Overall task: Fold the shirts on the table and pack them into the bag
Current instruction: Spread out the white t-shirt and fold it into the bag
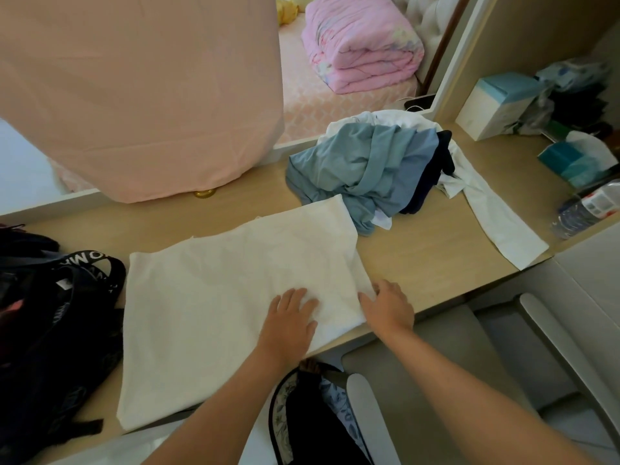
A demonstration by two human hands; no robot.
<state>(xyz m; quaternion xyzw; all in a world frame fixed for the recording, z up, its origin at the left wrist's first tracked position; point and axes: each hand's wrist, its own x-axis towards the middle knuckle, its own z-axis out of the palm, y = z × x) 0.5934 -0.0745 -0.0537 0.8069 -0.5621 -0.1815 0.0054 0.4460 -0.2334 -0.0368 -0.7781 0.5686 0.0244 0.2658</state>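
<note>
1. Now, in the head view, our left hand [291, 318] lies flat, fingers spread, on the white shirt [218, 297]. Our right hand [391, 308] curls at the shirt's edge, and we cannot tell if it grips.
2. Soft, light cloth, we judge; best taken by the corners.
3. The table [436, 256] edge runs under both wrists, and the bag [50, 330] waits left of the left hand.

Black bag strap [89, 261], 9 o'clock on counter [419, 256]: white block capitals, inverted to camera, approx. "WOM"; remaining letters folded out of sight. Smaller white lettering further along strap: unreadable. Bottle label [600, 201], 3 o'clock: red-white print, too small to read. Teal box [567, 159], 2 o'clock: no legible text.
</note>
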